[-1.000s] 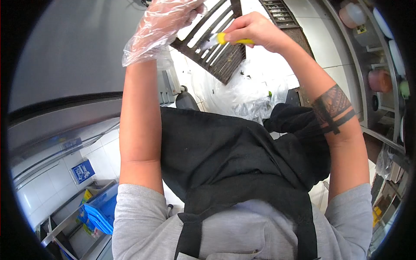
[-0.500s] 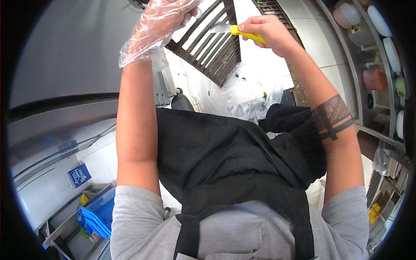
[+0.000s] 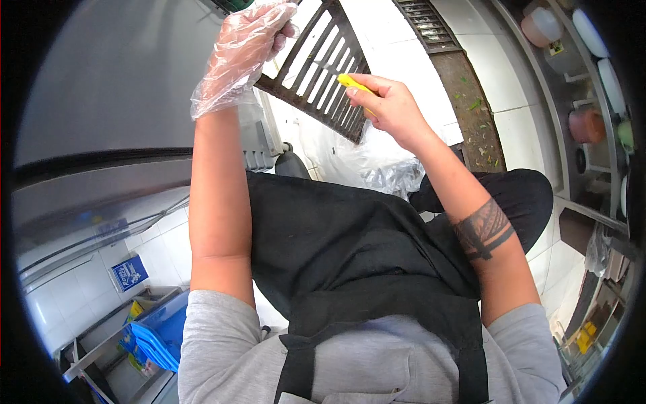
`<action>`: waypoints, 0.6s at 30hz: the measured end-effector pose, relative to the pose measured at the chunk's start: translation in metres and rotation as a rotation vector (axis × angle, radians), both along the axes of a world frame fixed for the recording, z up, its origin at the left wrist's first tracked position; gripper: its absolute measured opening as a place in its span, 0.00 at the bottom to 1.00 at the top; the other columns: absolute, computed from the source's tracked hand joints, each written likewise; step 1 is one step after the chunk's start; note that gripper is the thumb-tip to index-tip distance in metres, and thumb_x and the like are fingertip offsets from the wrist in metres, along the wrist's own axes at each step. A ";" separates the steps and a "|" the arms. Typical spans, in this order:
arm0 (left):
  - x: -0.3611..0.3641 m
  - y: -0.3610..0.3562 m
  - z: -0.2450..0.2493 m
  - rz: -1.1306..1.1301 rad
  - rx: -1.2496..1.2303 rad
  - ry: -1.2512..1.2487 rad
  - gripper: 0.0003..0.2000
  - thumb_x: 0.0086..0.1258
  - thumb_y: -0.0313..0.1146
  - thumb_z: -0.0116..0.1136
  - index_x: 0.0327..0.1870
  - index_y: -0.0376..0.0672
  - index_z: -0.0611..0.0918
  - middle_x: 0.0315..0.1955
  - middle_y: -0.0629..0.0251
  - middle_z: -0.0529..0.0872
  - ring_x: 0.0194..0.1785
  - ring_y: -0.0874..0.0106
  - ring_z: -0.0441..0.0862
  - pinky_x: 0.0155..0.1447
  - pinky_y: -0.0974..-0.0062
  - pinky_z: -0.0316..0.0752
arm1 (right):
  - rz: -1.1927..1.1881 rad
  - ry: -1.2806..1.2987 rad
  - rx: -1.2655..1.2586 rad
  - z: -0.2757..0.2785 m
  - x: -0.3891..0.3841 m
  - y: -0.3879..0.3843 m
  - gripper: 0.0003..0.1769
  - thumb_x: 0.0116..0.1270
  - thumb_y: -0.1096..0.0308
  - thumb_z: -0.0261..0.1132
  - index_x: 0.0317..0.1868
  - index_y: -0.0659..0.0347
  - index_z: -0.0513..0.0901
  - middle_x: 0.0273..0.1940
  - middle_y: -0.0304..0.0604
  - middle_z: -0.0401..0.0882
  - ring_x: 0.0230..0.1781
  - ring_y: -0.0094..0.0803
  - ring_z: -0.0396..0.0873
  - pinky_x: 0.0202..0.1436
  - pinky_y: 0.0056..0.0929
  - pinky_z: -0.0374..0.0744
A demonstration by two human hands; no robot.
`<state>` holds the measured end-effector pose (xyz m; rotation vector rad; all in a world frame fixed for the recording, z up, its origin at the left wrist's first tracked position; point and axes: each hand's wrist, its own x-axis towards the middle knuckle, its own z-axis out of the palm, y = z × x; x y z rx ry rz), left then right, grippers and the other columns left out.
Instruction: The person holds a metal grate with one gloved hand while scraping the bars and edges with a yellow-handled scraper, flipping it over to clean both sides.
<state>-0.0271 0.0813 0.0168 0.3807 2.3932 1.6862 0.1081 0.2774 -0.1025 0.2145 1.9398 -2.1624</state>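
Note:
My right hand [image 3: 390,108] is bare and closed round the yellow handle of a scraper [image 3: 355,84]. Its thin metal blade points left, over the slatted dark metal drain grate [image 3: 323,87]. The grate stands tilted, one corner down by the plastic on the floor. At the top, my left hand [image 3: 252,40] wears a clear plastic glove, its fingers curled beside the grate's left edge. What those fingers hold is hidden from view. Crumpled clear plastic [image 3: 377,165] lies on the floor just below the grate.
An uncovered drain channel [image 3: 474,108] with dirt and leaf bits runs along the right, another grate section [image 3: 427,23] at its far end. A grey metal surface [image 3: 114,81] fills the upper left. Metal shelving [image 3: 538,87] with tubs stands right. Blue trays [image 3: 155,340] sit lower left.
My right hand has moved left and down with the scraper. My left hand and the grate have shifted slightly. My knee now shows further right, and more of the drain channel is visible.

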 end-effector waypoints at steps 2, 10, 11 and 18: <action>0.002 0.001 0.001 0.014 0.025 -0.023 0.12 0.77 0.41 0.67 0.37 0.41 0.90 0.25 0.72 0.87 0.25 0.83 0.77 0.30 0.82 0.70 | -0.137 0.158 0.176 0.002 0.005 -0.003 0.26 0.78 0.65 0.67 0.72 0.66 0.79 0.41 0.34 0.87 0.29 0.14 0.74 0.32 0.16 0.74; 0.024 0.012 0.006 0.000 0.078 -0.024 0.16 0.75 0.42 0.70 0.52 0.39 0.91 0.38 0.68 0.91 0.35 0.82 0.79 0.40 0.81 0.75 | -0.050 0.454 0.928 0.066 0.052 -0.041 0.22 0.72 0.69 0.67 0.65 0.63 0.86 0.40 0.53 0.86 0.38 0.46 0.87 0.44 0.41 0.84; 0.026 0.016 0.006 0.034 0.091 -0.051 0.15 0.75 0.41 0.70 0.52 0.39 0.91 0.38 0.68 0.91 0.35 0.82 0.79 0.39 0.81 0.75 | -0.080 0.472 0.959 0.072 0.053 -0.044 0.19 0.70 0.70 0.65 0.59 0.64 0.87 0.37 0.55 0.84 0.37 0.56 0.85 0.42 0.49 0.84; 0.040 0.025 -0.013 0.026 0.267 -0.091 0.14 0.79 0.37 0.63 0.54 0.36 0.87 0.35 0.70 0.87 0.32 0.81 0.76 0.36 0.81 0.72 | 0.138 0.529 1.234 0.109 0.039 -0.030 0.15 0.68 0.70 0.59 0.48 0.72 0.85 0.33 0.63 0.84 0.31 0.57 0.88 0.37 0.51 0.87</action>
